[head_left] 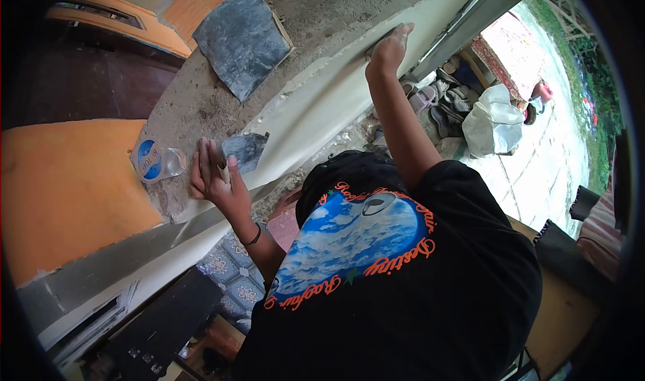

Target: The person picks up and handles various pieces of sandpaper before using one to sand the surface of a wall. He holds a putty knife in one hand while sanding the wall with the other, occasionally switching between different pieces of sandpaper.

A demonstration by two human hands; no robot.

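At the left, my left hand rests over the concrete ledge, its thumb and fingers closed around a small pale folded piece. A torn dark grey sheet like sandpaper lies right beside the thumb. My right arm stretches forward, and my right hand presses against the smooth white wall face below the ledge. Its fingers are bent, with a dark edge showing under them; what it is I cannot make out. A clear plastic cup with a blue label lies on its side near my left fingers.
A larger dark grey sheet lies on the rough concrete ledge, over a pale block. An orange panel is at the left. Shoes and a white sack stand to the right, by a metal frame.
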